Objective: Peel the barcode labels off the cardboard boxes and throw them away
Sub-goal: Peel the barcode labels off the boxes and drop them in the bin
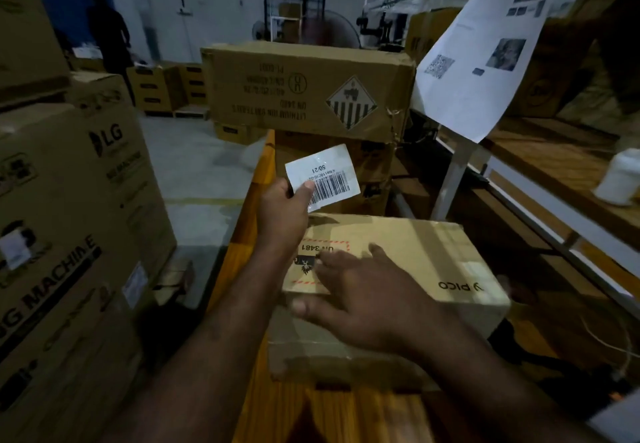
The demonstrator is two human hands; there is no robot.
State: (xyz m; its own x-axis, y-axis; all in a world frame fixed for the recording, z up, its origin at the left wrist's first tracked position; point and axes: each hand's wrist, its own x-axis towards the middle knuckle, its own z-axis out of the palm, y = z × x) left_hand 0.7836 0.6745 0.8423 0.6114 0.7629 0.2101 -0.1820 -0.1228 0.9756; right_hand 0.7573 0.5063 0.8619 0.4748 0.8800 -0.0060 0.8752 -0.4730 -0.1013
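Two bare hands were visible in the head view. The left hand (282, 208) was raised near the centre of the frame. Its thumb and curled fingers pinched the seven o'clock corner of a white barcode label (327, 169). The label was free of every carton and hung in the air at twelve o'clock from the small cardboard box (433, 252). Its black bars and the print "50/21" read upside down to the wearer.

The right hand (367, 300) lay palm down on the top of the small cardboard box, towards the box's nine o'clock end. Its fingers were straight and spread and gripped nothing. The fingertips touched a red-dashed "UN 3481" sticker (320, 250), and the thumb lay along the near left edge. "PICO" was printed at the box's three o'clock side. The box sat above a wooden bench top (346, 418).

At twelve o'clock stood a larger carton (277, 92) with a striped hazard diamond, stacked on other cartons. At nine o'clock rose tall LG cartons (69, 200). At two o'clock a printed paper sheet (485, 44) hung from a shelf frame. At three o'clock a white bottle (620, 179) stood on a wooden shelf. At eleven o'clock, far back, a person (107, 34) stood in shadow.
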